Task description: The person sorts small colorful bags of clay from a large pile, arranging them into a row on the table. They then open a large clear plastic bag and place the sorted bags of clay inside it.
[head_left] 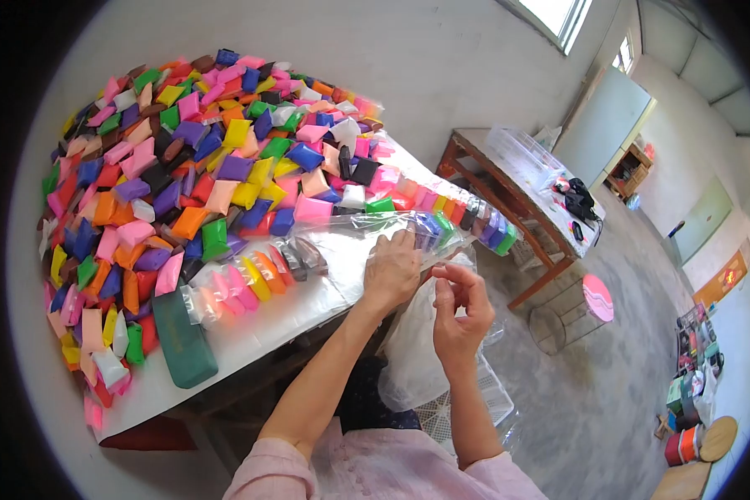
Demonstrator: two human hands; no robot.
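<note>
A clear plastic bag lies along the table's near side, with small coloured packets showing inside its right end. My left hand is on this bag, its fingertips partly covered by the shiny film and closed around the bag with the packets. Just right of it, my right hand is raised at the table edge with thumb and fingers curled together beside the bag's rim. Whatever is between those fingers is too small to make out. A row of coloured packets in clear wrap lies left of my left hand.
A large heap of coloured packets covers the white table. A dark green case lies at its front. Below are a white plastic bag and a white crate. A stool and a second table stand right.
</note>
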